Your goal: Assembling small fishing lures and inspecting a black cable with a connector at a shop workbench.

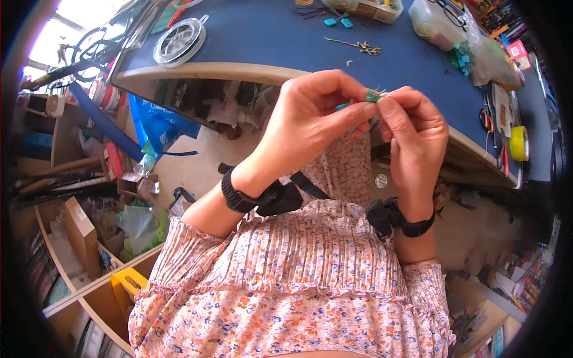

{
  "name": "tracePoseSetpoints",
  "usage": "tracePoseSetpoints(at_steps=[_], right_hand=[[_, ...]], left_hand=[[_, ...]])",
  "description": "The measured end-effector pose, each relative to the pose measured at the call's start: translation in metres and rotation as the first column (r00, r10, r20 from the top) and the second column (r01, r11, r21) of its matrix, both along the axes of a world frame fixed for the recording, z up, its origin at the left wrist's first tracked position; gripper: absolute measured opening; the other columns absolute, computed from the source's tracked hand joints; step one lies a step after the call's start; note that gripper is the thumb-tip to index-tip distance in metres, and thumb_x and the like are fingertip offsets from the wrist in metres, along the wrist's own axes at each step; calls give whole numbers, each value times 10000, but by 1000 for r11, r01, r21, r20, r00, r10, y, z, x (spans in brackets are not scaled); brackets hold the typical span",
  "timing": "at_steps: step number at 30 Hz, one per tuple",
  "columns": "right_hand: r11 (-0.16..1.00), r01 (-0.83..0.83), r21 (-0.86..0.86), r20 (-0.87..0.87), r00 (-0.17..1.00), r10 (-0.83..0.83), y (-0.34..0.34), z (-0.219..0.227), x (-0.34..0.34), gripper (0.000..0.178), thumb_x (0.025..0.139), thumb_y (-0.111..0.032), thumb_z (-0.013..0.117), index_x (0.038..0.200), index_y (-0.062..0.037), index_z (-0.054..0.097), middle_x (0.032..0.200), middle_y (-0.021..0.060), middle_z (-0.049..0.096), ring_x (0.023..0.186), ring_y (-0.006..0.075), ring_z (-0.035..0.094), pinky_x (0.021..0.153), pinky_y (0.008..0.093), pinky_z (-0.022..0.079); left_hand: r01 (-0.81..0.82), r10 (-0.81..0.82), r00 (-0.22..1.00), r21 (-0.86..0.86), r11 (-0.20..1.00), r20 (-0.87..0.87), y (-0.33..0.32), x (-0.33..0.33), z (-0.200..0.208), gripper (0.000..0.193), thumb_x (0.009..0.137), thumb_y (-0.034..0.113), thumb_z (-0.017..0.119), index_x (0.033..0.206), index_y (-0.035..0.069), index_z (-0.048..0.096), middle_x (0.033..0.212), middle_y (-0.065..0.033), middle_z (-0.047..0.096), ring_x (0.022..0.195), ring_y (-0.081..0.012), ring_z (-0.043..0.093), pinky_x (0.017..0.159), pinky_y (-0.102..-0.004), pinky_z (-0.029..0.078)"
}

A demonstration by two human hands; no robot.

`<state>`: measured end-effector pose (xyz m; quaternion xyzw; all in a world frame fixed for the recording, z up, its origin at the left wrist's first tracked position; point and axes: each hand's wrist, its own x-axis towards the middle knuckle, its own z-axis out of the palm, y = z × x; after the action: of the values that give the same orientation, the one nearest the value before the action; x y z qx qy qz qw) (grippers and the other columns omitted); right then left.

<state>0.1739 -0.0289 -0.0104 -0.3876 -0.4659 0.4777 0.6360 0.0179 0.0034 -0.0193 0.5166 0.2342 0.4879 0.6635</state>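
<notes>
My left hand point(319, 110) is closed in a pinch around a small green piece point(373, 95), held just above the table's near edge. A few thin pale strands stick out of its top. From the other side my right hand point(412, 122) pinches the same piece at its right end, the fingertips of both hands almost touching. A bit of turquoise point(341, 107) shows between the fingers of my left hand; its shape is mostly hidden. Farther back on the blue tabletop point(268, 42) lies a green-stemmed sprig with a gold-coloured end point(365, 48).
Two turquoise pieces point(338, 22) lie near a far container. A spool of clear line point(180, 42) is at the table's left. Scissors point(486, 118) and a yellow tape roll point(519, 143) are at the right, below a plastic bag point(489, 59). Open wooden compartments point(98, 286) stand lower left.
</notes>
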Motion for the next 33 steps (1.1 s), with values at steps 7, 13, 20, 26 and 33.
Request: tracePoseSetpoints(at_steps=[7, 13, 20, 26, 33], right_hand=[[1000, 12, 12, -63, 998, -11, 1, 1, 0, 63, 846, -22, 688, 901, -16, 658, 828, -5, 652, 730, 20, 561, 632, 145, 424], [999, -16, 41, -50, 999, 18, 0, 0, -1, 57, 864, 7, 657, 918, -1, 638, 864, 12, 656, 768, 35, 585, 703, 170, 467], [953, 114, 279, 221, 959, -179, -5, 2, 1, 84, 829, 43, 675, 857, -11, 617, 757, -33, 562, 639, 10, 448, 579, 165, 356], [936, 138, 325, 337, 908, -251, -7, 0, -2, 108, 789, 46, 691, 809, -27, 614, 718, -25, 535, 580, 14, 401, 509, 178, 312], [926, 150, 347, 395, 872, -289, -6, -1, -6, 119, 780, 54, 692, 777, -28, 606, 705, -18, 520, 570, 17, 397, 500, 178, 307]], left_hand=[[99, -85, 987, -98, 990, 138, 3, 1, 3, 75, 887, 53, 646, 927, -4, 618, 863, -59, 647, 724, -108, 609, 635, -239, 488], [146, -99, 973, -222, 964, 211, 0, 3, 0, 47, 911, 57, 608, 945, 29, 592, 869, -41, 632, 739, -98, 592, 644, -234, 475], [187, -82, 951, -344, 920, 298, -4, 1, 0, 42, 937, 95, 571, 949, 59, 591, 809, 6, 574, 716, -78, 549, 637, -225, 450], [212, -100, 945, -352, 912, 311, -4, -3, -6, 52, 943, 105, 563, 959, 61, 587, 816, 14, 582, 718, -67, 560, 644, -213, 453], [223, -92, 940, -388, 894, 328, -4, -6, -9, 53, 947, 109, 556, 956, 62, 580, 813, 9, 585, 723, -67, 562, 648, -212, 453]])
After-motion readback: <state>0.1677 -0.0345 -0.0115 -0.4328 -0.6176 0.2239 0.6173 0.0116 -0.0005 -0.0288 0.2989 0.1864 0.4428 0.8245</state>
